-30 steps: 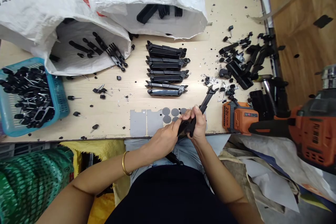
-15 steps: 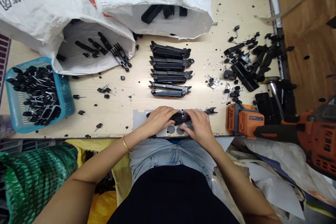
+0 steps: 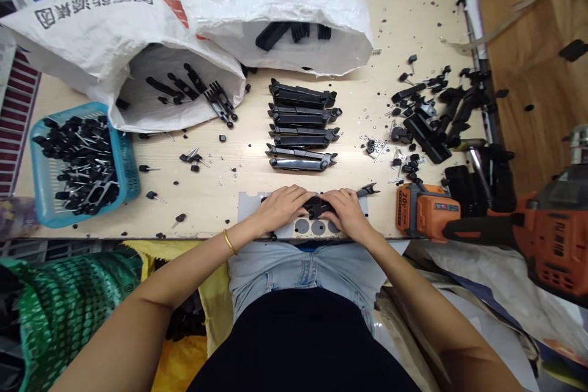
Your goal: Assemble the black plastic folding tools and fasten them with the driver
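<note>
Near the table's front edge, my left hand (image 3: 285,207) and my right hand (image 3: 348,211) are both closed on a long black plastic part (image 3: 316,207). Its forked end (image 3: 367,190) sticks out to the right, beyond my right fingers. Most of its left portion is covered by my left hand. Under both hands lies a grey plate with round marks (image 3: 301,226). Just beyond them is a stack of several black folded plastic assemblies (image 3: 303,162), laid side by side in a column.
At left stands a blue basket (image 3: 131,177) of black-headed screws. Two white woven sacks (image 3: 92,30) holding black parts lie open at the back. An orange cordless drill (image 3: 546,245) rests at right, beside loose black parts (image 3: 427,135) and small hardware. Several black-headed screws (image 3: 156,196) lie scattered on the table.
My right hand has closed in on the part, its thumb now against it, and the forked end has shifted slightly left. The whole view has also swung a little.
</note>
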{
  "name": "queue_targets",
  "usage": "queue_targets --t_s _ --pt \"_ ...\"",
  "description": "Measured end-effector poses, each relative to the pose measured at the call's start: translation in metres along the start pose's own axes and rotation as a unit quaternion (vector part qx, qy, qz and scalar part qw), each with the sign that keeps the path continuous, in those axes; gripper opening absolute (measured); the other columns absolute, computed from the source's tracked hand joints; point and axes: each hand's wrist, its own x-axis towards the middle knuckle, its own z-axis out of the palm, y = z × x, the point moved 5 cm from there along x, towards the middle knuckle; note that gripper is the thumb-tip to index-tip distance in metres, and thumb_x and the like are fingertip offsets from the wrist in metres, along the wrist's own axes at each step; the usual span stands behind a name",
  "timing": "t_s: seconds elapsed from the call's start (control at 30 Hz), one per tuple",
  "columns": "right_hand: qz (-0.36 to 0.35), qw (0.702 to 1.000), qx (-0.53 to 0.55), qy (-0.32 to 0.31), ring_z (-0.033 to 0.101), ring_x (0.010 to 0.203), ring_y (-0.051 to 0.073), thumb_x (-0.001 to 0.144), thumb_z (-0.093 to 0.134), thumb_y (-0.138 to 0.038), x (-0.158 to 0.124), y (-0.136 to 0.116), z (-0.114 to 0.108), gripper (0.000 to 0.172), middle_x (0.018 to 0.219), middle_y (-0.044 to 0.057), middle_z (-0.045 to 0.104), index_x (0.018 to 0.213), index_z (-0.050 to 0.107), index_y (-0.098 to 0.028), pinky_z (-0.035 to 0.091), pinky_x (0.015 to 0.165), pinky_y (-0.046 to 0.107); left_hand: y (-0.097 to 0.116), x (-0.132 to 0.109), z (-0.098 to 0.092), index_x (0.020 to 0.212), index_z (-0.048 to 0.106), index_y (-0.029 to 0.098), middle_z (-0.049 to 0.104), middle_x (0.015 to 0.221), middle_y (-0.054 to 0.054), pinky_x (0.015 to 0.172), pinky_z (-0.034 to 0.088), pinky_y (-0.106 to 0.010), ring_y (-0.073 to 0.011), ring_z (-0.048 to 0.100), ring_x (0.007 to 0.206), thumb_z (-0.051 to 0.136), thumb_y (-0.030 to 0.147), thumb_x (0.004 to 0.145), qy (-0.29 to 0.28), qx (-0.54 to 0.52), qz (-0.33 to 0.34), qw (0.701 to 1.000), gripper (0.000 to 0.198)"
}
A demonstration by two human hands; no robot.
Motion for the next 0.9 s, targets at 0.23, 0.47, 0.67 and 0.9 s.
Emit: queue_targets --t_s 0.23,0.47,0.67,0.9 --pt "0.049 0.998 -0.039 0.027 0.038 0.097 0.003 0.084 0.060 -0.036 -0.007 -0.007 0.003 0.036 0.103 -0.001 0.058 0.112 0.058 -0.014 0.025 0.096 0.019 -0.006 0.002 0.005 0.122 0.055 0.010 0.060 0.105 -0.008 0.083 0.044 -0.033 -0.0202 0.055 0.096 0.063 0.032 0.092 -0.044 0.000 0.014 0.999 0.038" --pt "0.043 0.997 0.024 -0.054 0.039 0.094 0.002 0.089 0.051 -0.047 -0.007 0.012 0.009 0.039 0.105 -0.001 0.059 0.112 0.061 -0.017 0.025 0.092 0.021 -0.005 0.005 0.005 0.123 0.057 0.010 0.062 0.106 -0.008 0.086 0.045 -0.033 -0.0210 0.057 0.099 0.062 0.034 0.093 -0.085 -0.010 -0.003 0.996 0.039" --pt "0.123 0.979 0.109 -0.117 0.047 0.103 0.004 0.088 0.048 -0.057 -0.009 0.015 0.012 0.050 0.111 0.001 0.059 0.116 0.062 -0.018 0.030 0.095 0.023 -0.009 0.007 0.007 0.125 0.057 0.011 0.062 0.110 -0.009 0.086 0.046 -0.035 -0.0225 0.058 0.099 0.058 0.040 0.095 -0.120 -0.010 -0.008 0.993 0.041" --pt "0.462 0.882 0.087 -0.001 0.048 0.110 0.011 0.084 0.053 -0.036 0.010 0.097 -0.054 0.044 0.119 0.009 0.054 0.119 0.063 -0.011 0.036 0.105 0.029 -0.011 0.021 0.001 0.137 0.048 0.005 0.055 0.128 -0.016 0.096 0.046 -0.038 -0.0270 0.053 0.116 0.059 0.041 0.095 -0.108 0.008 -0.002 0.994 0.057"
